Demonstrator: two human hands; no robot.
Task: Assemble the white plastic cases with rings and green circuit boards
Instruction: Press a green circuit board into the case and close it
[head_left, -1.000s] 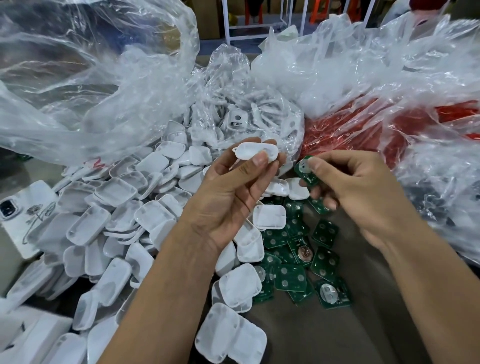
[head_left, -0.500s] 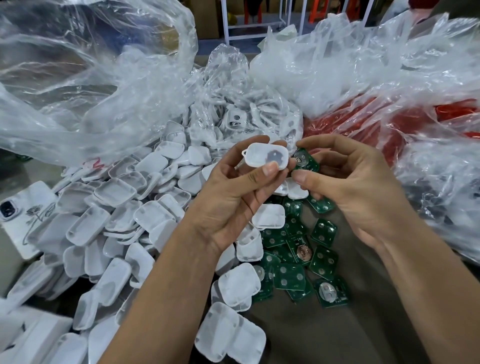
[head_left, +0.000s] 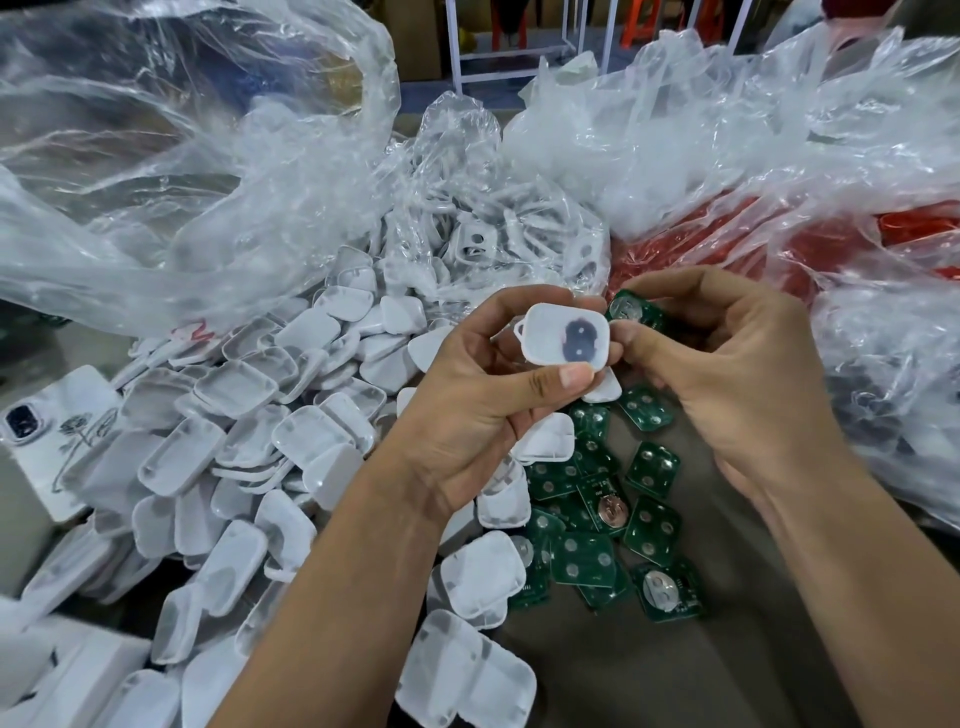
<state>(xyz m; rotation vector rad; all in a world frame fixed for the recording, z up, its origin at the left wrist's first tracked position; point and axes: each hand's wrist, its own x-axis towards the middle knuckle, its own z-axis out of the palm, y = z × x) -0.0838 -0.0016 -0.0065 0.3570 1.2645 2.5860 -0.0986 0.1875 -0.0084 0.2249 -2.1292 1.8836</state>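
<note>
Head view takes in big clear plastic bags (head_left: 218, 171) across the back, one of them over red contents (head_left: 779, 244) at the right, and a wide heap of white case halves (head_left: 249, 447) spilling down the left onto the brown table (head_left: 597, 670). Smaller, just beside the heap, lies a scatter of loose green circuit boards (head_left: 602, 519).

Against a second ago, both hands have risen slightly and closed in on each other. The left hand (head_left: 483, 415) now pinches one white case (head_left: 566, 340) between thumb and fingers with its hollow side turned toward the camera, where earlier only its edge showed; a dark patch sits inside it, though what that is cannot be told. The right hand (head_left: 727, 379), earlier well apart, now touches the case's right edge with its thumb, while its curled fingers hold a green board (head_left: 636, 314) just behind the case.

Judging from this, the board and case are lined up for seating: the likely next step is pressing the board into the open hollow, squarely, so it does not catch the rim.
</note>
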